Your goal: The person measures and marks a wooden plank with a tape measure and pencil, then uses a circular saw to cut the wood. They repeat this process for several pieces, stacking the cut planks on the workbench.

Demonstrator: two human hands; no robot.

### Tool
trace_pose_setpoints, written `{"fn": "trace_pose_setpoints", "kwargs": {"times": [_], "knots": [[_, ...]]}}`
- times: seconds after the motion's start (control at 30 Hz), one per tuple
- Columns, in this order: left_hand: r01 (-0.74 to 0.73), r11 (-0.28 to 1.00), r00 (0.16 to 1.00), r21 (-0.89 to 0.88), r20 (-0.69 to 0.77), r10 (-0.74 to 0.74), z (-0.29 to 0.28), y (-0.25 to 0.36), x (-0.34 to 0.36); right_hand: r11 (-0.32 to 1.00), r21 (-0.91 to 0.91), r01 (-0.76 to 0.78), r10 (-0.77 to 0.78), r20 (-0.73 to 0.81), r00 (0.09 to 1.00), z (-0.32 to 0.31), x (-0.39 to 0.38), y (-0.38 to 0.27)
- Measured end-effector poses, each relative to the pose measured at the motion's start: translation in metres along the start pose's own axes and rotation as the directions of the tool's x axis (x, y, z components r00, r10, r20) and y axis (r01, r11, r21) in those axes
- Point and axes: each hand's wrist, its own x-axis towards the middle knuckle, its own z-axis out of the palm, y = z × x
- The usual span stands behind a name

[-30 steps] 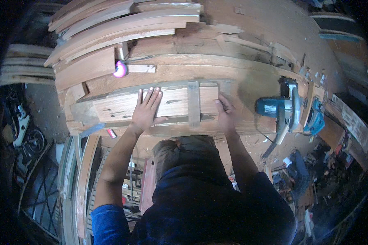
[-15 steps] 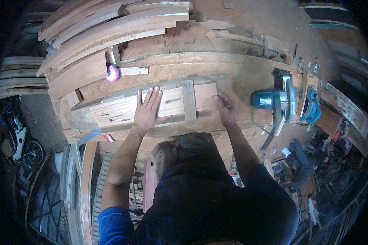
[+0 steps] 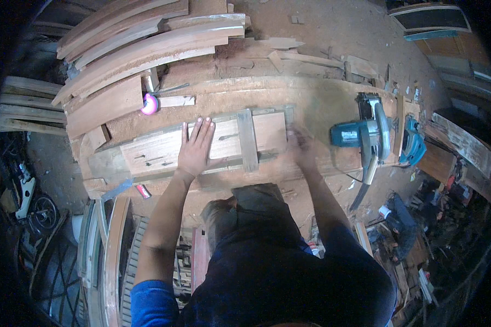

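Left of the saw (image 3: 361,132), the left hand (image 3: 195,151) spreads flat on the board (image 3: 268,132), probably steadying it. The right hand (image 3: 300,146) is at the board's saw-side end — grip too blurred to tell.

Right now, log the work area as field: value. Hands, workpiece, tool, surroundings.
left hand: left hand flat on the pale rectangular wooden board
right hand: right hand at the board's right end; blurred, contact unclear
board: dark marks on its face
crosspiece: narrow grey wooden strip across the board, between the hands
tool: teal-and-black circular saw, right of and apart from the right hand
far left: round pink-and-white object; long brown wooden planks beyond it
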Motion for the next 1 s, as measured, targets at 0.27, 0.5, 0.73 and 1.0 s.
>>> {"fn": "trace_pose_setpoints", "kwargs": {"times": [0.27, 0.5, 0.73, 1.0], "knots": [[-0.018, 0.999, 0.999, 0.039, -0.027, 0.019, -0.012, 0.023, 0.003, 0.277, -0.943, 0.183, -0.601, -0.021, 0.799, -0.174, -0.041, -0.015], [-0.080, 0.991, 0.991, 0.109, -0.099, 0.091, -0.003, 0.022, 0.008, 0.860, -0.490, 0.141, -0.161, 0.001, 0.987, -0.252, -0.013, 0.081], [-0.055, 0.996, 0.985, 0.068, -0.160, 0.065, 0.012, 0.020, 0.001, 0.878, -0.267, 0.397, -0.457, -0.223, 0.861, -0.234, -0.008, 0.006], [-0.008, 0.994, 0.987, 0.110, -0.157, 0.025, 0.008, 0.040, 0.014, 0.893, 0.449, 0.043, 0.036, -0.167, 0.985, -0.238, -0.136, -0.049]]}}
